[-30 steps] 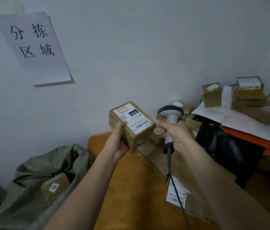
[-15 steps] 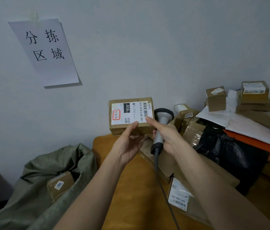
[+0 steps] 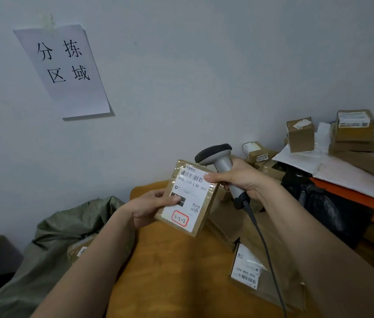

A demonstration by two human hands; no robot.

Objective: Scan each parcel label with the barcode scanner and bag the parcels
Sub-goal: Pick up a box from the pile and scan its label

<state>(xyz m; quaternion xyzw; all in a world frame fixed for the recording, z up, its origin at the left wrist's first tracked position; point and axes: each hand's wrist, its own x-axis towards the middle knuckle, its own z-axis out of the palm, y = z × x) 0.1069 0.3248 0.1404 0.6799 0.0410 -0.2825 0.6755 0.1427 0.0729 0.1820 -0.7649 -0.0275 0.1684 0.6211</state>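
Two hands are shown above the orange table (image 3: 170, 271). The parcel (image 3: 187, 198) is gripped by the left hand (image 3: 151, 207), thumb pressed on its white label (image 3: 190, 193), label turned upward. The scanner (image 3: 221, 166) — handle enclosed by the curled fingers of the right hand (image 3: 238, 180) — is held just right of the parcel. A green sack (image 3: 43, 249) lies left of the table — more boxes (image 3: 300, 134) are piled at its far right.

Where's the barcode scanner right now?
In the head view, right of centre: the right hand grips the barcode scanner just above the labelled parcel held by the left hand.
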